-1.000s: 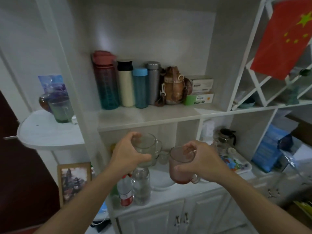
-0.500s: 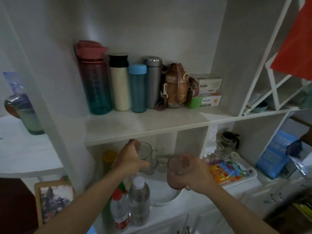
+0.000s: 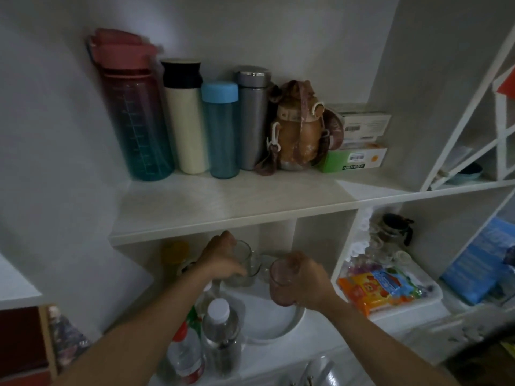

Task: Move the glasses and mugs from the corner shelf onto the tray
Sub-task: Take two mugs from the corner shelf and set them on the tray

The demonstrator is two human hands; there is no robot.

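My left hand (image 3: 223,260) grips a clear glass mug (image 3: 246,263) by its rim, low in the cubby under the bottle shelf. My right hand (image 3: 309,282) holds a pink tinted glass (image 3: 281,282) beside it. Both vessels hang just over the round white tray (image 3: 267,330) on the counter. Another clear glass (image 3: 266,263) stands behind, between the two hands. The corner shelf (image 3: 11,285) shows only as a white edge at the far left.
Several water bottles (image 3: 220,338) stand in front of the tray at its left. Above, a shelf (image 3: 223,207) carries several flasks. A white tray with snack packets (image 3: 384,288) and a glass teapot (image 3: 395,229) fill the cubby on the right.
Both hands have lowered and moved forward with the mug and the pink glass into the cubby over the white tray. The view has moved closer and grown darker.
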